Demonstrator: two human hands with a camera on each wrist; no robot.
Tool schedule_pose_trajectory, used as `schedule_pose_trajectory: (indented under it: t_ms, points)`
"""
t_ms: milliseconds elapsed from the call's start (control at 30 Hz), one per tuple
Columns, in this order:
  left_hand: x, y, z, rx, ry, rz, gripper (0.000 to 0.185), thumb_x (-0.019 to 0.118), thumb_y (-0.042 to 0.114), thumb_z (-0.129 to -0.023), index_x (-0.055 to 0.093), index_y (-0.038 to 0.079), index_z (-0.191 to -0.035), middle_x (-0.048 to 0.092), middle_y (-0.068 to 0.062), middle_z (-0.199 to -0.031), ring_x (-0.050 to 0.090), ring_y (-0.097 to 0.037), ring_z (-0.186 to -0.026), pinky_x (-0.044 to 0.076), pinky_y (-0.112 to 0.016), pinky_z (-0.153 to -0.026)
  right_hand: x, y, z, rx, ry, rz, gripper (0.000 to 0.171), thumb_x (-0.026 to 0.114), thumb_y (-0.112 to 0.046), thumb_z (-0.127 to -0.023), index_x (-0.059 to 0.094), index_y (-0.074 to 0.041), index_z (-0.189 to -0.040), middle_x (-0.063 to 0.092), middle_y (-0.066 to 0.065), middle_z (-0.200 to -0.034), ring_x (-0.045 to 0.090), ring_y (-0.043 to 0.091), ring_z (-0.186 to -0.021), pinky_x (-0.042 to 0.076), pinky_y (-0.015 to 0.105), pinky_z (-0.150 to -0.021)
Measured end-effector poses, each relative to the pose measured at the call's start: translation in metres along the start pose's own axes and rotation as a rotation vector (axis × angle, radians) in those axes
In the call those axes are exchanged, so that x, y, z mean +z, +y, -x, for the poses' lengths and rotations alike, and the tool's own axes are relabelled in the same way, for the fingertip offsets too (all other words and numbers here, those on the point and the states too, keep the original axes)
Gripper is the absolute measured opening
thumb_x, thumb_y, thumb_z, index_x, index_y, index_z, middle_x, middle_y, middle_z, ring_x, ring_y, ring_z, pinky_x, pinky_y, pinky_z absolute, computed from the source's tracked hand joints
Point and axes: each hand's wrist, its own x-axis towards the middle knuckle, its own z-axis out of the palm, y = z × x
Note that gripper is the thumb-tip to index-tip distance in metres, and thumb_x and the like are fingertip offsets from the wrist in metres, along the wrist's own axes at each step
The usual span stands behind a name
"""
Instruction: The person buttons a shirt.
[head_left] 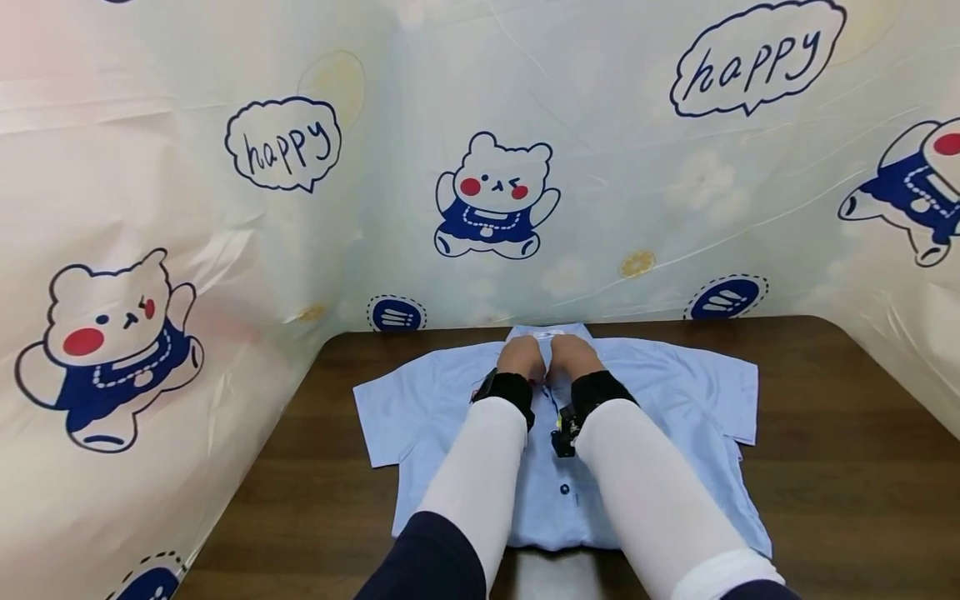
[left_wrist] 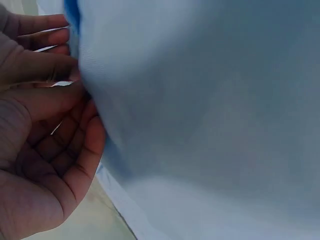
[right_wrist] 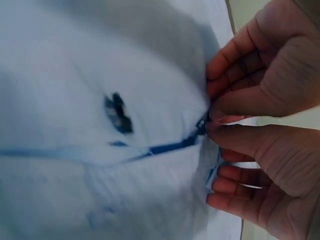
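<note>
A light blue short-sleeved shirt point(head_left: 660, 392) lies flat and front up on the dark wooden table point(head_left: 840, 433), with dark blue buttons point(head_left: 564, 489) down its middle. Both hands are side by side at the top of the placket, just below the collar point(head_left: 547, 332). My left hand point(head_left: 521, 357) curls its fingers onto the fabric edge point(left_wrist: 90, 105). My right hand point(head_left: 573, 354) pinches the edge between thumb and fingers point(right_wrist: 227, 107), beside a small dark button point(right_wrist: 201, 127). Another blurred button point(right_wrist: 118, 112) shows lower on the shirt point(right_wrist: 75, 75). The fingertips are hidden in the head view.
A plastic sheet printed with bears point(head_left: 495, 196) and "happy" bubbles point(head_left: 285, 146) walls the table at the back and on both sides. Bare wood shows left point(head_left: 322, 467) and right of the shirt. White sleeves point(head_left: 480, 467) and black wrist bands point(head_left: 592, 392) cover my forearms.
</note>
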Motion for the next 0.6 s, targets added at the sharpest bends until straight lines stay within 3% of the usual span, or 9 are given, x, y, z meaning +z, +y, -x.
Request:
schedule_pose_trajectory:
  t_ms: [100,467,600]
  points:
    - [0.0,-0.002,0.002,-0.008,0.009,0.012,0.004,0.069,0.007,-0.087,0.07,0.004,-0.085,0.064,-0.01,-0.1,0.052,-0.022,-0.079,0.042,-0.031,-0.067,-0.001,-0.007,-0.001,0.004,-0.023,0.041,0.028,0.082,-0.015,-0.073,0.068,-0.003,-0.094,0.066,0.013,-0.105,0.058,0.025,-0.091,0.05,0.042,-0.086]
    - [-0.001,-0.014,-0.008,-0.064,-0.055,0.142,0.009,0.071,0.011,-0.083,0.067,0.003,-0.08,0.06,-0.01,-0.096,0.055,-0.023,-0.078,0.042,-0.031,-0.06,0.002,-0.014,-0.003,-0.06,0.014,0.118,0.015,0.076,-0.01,-0.071,0.062,-0.006,-0.076,0.065,0.009,-0.089,0.054,0.023,-0.08,0.049,0.04,-0.078]
    - [-0.003,-0.015,-0.005,-0.088,-0.05,0.196,0.014,0.072,0.009,-0.081,0.064,0.004,-0.069,0.06,-0.008,-0.081,0.054,-0.02,-0.065,0.043,-0.028,-0.054,0.005,-0.013,-0.001,-0.07,0.019,0.145,0.008,0.071,-0.007,-0.078,0.063,-0.006,-0.076,0.065,0.009,-0.088,0.054,0.022,-0.078,0.049,0.04,-0.078]
